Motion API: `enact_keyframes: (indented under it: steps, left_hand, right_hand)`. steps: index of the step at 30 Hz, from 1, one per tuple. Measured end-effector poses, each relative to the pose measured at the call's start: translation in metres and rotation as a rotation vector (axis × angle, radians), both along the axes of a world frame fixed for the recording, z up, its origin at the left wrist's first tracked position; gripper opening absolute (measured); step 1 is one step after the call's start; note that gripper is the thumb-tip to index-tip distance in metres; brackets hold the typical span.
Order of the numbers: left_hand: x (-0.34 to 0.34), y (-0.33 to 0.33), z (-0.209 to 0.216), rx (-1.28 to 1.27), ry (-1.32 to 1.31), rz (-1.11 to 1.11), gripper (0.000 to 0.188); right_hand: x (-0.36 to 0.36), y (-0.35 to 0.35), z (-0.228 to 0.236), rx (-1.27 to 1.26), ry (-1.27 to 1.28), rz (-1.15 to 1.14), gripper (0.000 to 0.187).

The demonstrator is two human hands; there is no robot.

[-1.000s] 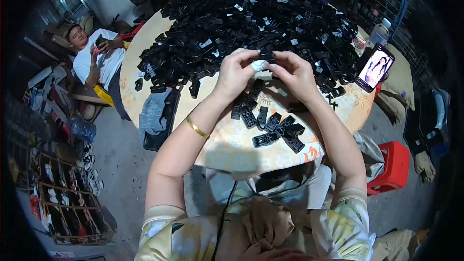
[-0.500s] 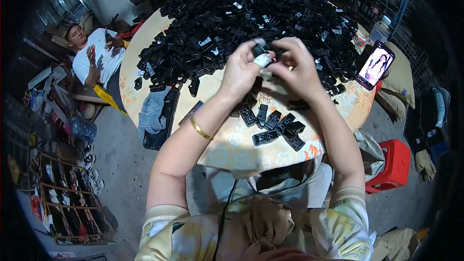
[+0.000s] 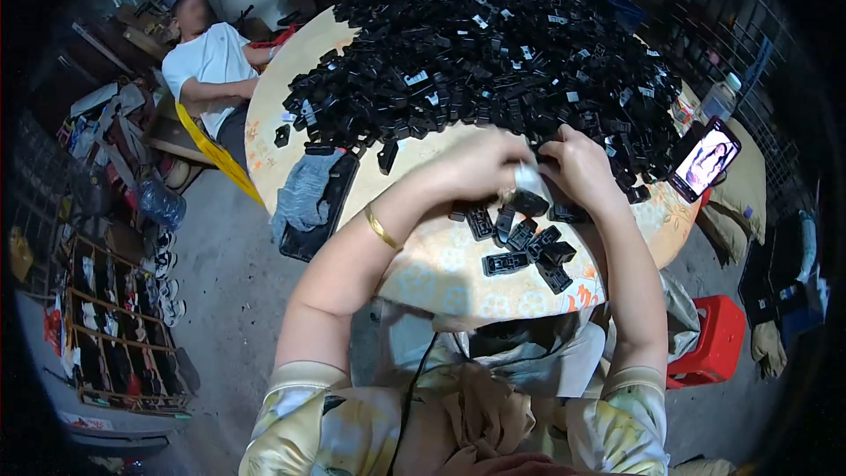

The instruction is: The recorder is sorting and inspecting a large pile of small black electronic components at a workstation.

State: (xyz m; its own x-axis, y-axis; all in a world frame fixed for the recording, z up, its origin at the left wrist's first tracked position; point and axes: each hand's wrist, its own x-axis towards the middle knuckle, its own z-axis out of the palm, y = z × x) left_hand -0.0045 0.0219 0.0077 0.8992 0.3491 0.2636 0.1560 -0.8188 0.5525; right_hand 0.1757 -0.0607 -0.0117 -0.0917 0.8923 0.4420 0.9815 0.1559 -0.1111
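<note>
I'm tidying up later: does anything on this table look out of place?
Probably the grey cloth: it lies bunched over a dark, flat object at the left of the table, unlike the black parts heaped beside it. The lit phone at the right edge also seems unrelated. I see no clear damage.

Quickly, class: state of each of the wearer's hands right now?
Left hand: blurred, fingers bent; whether it holds anything cannot be told.
Right hand: fingers curled near the pile of black plastic parts; grip hidden.
</note>
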Motion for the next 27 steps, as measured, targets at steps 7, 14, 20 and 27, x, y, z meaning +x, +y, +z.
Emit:
enact_keyframes:
  steps: [7,14,20,27]
  left_hand:
    - [-0.018,0.091,-0.012,0.610,-0.085,1.066,0.036]
    - [-0.018,0.111,-0.021,0.701,-0.045,1.096,0.027]
    - [-0.019,0.107,-0.012,0.663,-0.224,1.010,0.024]
    - [0.004,0.052,0.013,-0.716,-0.520,0.510,0.021]
  right_hand:
    - [-0.001,0.004,0.000,0.012,0.251,0.076,0.012]
    - [0.002,0.007,0.000,-0.007,0.610,0.018,0.021]
    - [0.003,0.013,-0.001,0.061,0.890,0.119,0.039]
    - [-0.006,0.010,0.008,0.314,1.383,0.471,0.042]
